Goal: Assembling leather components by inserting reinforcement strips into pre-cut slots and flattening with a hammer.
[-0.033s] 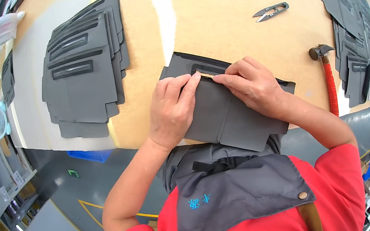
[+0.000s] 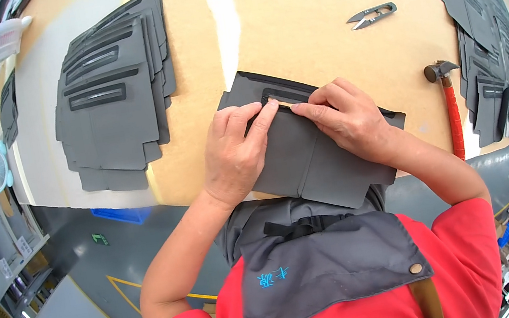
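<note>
Both hands, left hand and right hand, press the slot edge of a grey panel; hammer at three o'clock; next move needs steady fingertip pressure.

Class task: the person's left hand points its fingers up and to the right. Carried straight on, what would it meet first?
Most likely the right hand: the left hand has its fingertips almost touching it on the dark grey panel.

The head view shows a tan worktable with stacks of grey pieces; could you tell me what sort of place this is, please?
Probably a workshop or factory bench for cut-material assembly. Stacks of identical dark grey cut panels with slots lie on the tan worktable, beside metal thread snips and a red-handled hammer.
</note>
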Available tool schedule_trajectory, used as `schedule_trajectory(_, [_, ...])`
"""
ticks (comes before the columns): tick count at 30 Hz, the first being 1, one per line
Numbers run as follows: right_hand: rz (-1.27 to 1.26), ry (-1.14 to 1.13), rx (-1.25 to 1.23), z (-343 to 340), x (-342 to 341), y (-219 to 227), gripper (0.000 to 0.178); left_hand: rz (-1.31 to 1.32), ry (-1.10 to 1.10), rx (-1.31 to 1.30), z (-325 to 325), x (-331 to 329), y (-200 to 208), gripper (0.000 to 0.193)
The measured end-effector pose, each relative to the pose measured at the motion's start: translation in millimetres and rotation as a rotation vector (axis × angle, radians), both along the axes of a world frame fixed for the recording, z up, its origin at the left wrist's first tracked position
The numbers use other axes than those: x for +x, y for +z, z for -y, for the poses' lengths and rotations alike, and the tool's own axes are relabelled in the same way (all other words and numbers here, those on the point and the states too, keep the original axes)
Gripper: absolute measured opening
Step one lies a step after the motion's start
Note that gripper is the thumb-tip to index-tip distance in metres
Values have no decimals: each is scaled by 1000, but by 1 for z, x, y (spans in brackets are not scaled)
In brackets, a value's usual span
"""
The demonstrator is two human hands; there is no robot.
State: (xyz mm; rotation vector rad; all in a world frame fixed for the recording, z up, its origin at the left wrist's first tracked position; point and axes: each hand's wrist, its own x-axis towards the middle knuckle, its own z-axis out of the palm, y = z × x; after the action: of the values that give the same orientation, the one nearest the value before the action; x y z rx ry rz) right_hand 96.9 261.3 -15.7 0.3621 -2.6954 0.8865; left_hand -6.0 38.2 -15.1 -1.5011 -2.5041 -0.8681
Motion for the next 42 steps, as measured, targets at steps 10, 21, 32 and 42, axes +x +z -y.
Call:
schedule_trajectory(10, [-125,82,268,-3,5,5,43,-112,-100,-124,1,2,5,45])
schedule_trajectory(21, [-51,-7,97,-3,7,4,39,-159,-163,-182,2,2,8,46])
schedule_trajectory(32, [-94,34,182,-3,15,9,34,-189,-189,-216,-1,7,10,47])
schedule_trajectory(42, [200,-73,-169,-9,20,15,25,-181,-180,-212,-1,8,7,48])
